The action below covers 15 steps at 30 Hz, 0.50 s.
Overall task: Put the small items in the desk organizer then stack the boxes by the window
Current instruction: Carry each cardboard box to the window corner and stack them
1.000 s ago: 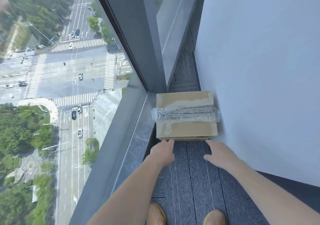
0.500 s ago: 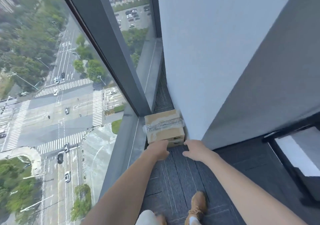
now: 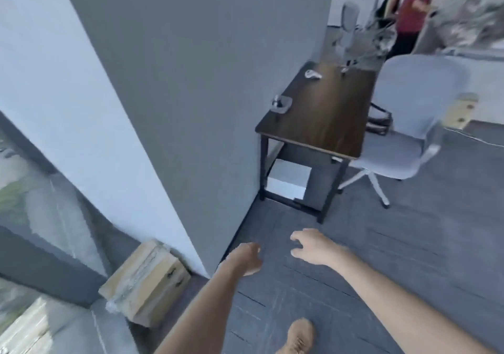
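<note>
Cardboard box one, by window; white box one; two hands empty.

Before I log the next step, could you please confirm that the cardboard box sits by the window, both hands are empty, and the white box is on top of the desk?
Not quite. The head view shows the white box on the floor under the desk, not on top. The rest holds: the cardboard box sits by the window, and the left hand and right hand are empty.

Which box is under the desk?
The white box, sitting between the desk legs. The brown cardboard box is over by the window instead.
</note>
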Each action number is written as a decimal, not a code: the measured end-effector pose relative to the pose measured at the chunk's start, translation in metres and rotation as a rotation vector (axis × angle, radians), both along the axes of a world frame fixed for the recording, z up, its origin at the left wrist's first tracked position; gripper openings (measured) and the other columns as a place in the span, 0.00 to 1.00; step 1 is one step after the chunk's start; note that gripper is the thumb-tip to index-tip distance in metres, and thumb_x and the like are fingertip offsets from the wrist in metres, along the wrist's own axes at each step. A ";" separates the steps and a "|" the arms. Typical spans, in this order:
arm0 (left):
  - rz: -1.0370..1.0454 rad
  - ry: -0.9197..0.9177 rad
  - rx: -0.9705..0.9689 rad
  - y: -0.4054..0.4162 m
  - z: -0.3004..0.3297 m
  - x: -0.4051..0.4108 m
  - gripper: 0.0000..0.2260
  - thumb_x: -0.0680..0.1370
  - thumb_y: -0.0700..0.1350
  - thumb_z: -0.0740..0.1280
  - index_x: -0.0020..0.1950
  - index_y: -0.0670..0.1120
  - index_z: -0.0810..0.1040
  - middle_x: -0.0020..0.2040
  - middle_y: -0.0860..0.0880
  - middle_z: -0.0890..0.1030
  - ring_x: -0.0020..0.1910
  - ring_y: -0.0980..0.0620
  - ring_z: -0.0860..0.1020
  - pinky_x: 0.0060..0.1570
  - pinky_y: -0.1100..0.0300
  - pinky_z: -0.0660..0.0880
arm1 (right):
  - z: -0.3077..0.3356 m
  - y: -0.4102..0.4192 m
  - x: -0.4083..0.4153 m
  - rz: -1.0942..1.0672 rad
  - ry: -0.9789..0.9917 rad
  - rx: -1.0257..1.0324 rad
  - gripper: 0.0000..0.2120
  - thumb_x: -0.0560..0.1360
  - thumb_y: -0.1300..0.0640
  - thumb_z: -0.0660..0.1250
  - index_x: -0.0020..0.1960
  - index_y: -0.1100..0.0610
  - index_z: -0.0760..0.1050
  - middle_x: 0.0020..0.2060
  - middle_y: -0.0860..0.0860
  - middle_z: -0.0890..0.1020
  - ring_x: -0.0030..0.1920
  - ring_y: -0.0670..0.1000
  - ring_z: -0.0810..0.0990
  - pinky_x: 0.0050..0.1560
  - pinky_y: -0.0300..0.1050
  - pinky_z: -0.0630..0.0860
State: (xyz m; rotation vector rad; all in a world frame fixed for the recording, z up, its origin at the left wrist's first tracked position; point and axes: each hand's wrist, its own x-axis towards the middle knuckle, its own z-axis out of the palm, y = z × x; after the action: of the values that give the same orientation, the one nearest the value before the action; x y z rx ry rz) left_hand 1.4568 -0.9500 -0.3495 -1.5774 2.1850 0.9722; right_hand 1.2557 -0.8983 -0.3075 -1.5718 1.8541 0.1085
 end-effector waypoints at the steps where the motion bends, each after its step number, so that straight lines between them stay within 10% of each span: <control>1: -0.037 0.017 0.004 0.011 0.003 -0.024 0.20 0.80 0.47 0.62 0.72 0.48 0.72 0.70 0.44 0.75 0.67 0.44 0.75 0.63 0.55 0.73 | 0.006 0.023 -0.026 -0.054 0.023 0.011 0.26 0.80 0.49 0.62 0.76 0.54 0.65 0.75 0.53 0.66 0.75 0.52 0.63 0.67 0.46 0.65; 7: -0.286 0.112 0.056 0.084 0.034 -0.160 0.21 0.81 0.44 0.59 0.75 0.48 0.67 0.69 0.44 0.75 0.57 0.47 0.79 0.48 0.57 0.74 | 0.025 0.160 -0.143 -0.392 0.081 0.048 0.25 0.80 0.47 0.62 0.75 0.53 0.66 0.74 0.52 0.67 0.71 0.53 0.69 0.65 0.46 0.68; 15: -0.618 0.034 0.054 0.188 0.052 -0.312 0.22 0.80 0.45 0.60 0.75 0.50 0.67 0.72 0.46 0.71 0.66 0.45 0.73 0.62 0.54 0.72 | 0.026 0.342 -0.258 -0.756 0.013 0.087 0.24 0.80 0.47 0.63 0.73 0.55 0.68 0.71 0.54 0.71 0.66 0.53 0.74 0.63 0.45 0.72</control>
State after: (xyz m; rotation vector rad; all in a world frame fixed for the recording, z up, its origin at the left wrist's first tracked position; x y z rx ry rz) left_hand 1.1450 -0.7618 -0.2971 -0.7694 2.4104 0.8429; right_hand 0.9981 -0.5564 -0.2811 -0.7321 2.2894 -0.1412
